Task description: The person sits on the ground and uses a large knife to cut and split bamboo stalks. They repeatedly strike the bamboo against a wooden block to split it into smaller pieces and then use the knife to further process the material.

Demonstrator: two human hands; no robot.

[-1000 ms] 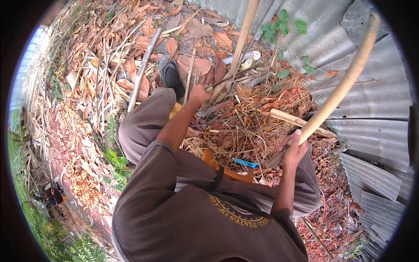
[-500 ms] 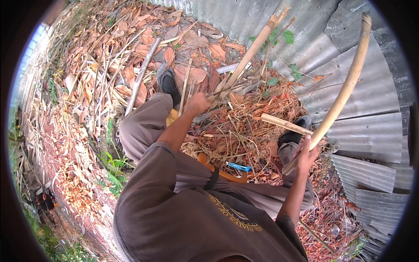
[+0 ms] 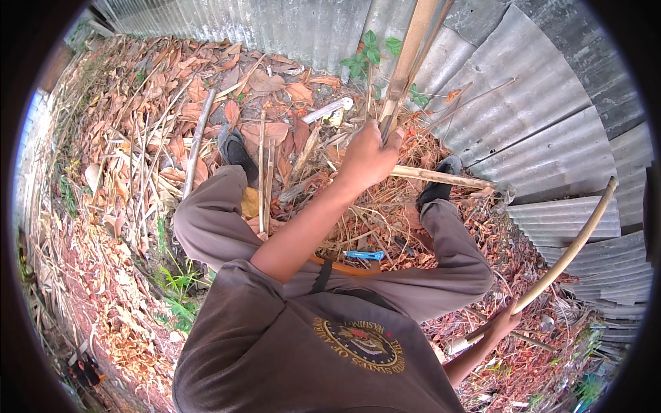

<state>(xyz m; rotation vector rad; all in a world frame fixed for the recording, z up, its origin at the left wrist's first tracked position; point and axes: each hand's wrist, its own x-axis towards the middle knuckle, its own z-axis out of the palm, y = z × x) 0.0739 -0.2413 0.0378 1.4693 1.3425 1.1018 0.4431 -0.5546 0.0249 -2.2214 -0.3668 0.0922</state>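
My left hand (image 3: 370, 151) is wrapped round the lower end of a long split bamboo piece (image 3: 411, 58), which rises past the upper edge. Out to the lower right, my right hand (image 3: 505, 320) grips a long curved pole (image 3: 575, 244) near its thicker lower end. A short split bamboo piece (image 3: 447, 177) lies between my left hand and my right shoe (image 3: 441, 180). Between my legs lies a blue box-cutter-like tool (image 3: 365, 255). Beside it an orange-brown wooden thing (image 3: 351, 267) shows at my waist, partly hidden by my clothes.
Corrugated metal sheets (image 3: 544, 165) stand along the top and right. Dry leaves (image 3: 268, 82) and twigs cover the ground. A bare stick (image 3: 200, 141) lies left of my left shoe (image 3: 237, 153). A small green plant (image 3: 372, 51) grows by the sheets.
My left hand has moved right, bringing the split bamboo piece with it. My right hand has lowered the curved pole down and to the right, away from the short bamboo piece.
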